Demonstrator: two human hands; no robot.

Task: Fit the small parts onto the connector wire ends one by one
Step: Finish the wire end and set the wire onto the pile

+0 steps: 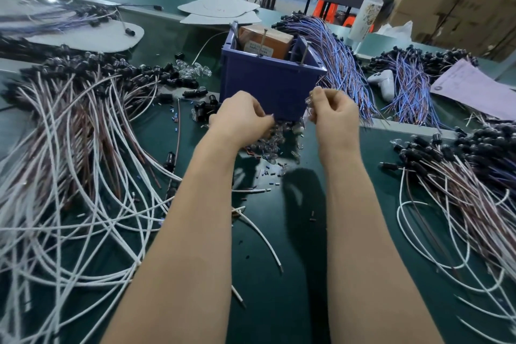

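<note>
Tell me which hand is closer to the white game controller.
Right. The right hand is just left of the white controller; the left hand is farther left, before the blue bin.

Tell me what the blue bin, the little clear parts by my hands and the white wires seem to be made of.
The blue bin looks like moulded plastic: even colour, dull sheen, thick rim. The clear parts are transparent and glinting, glass or clear plastic; I cannot tell which. The white wires have bendy matt sheathing, likely plastic or fibre.

The label (pixel 257 50) on the brown box (pixel 275 39) seems unreadably blurred.
</note>
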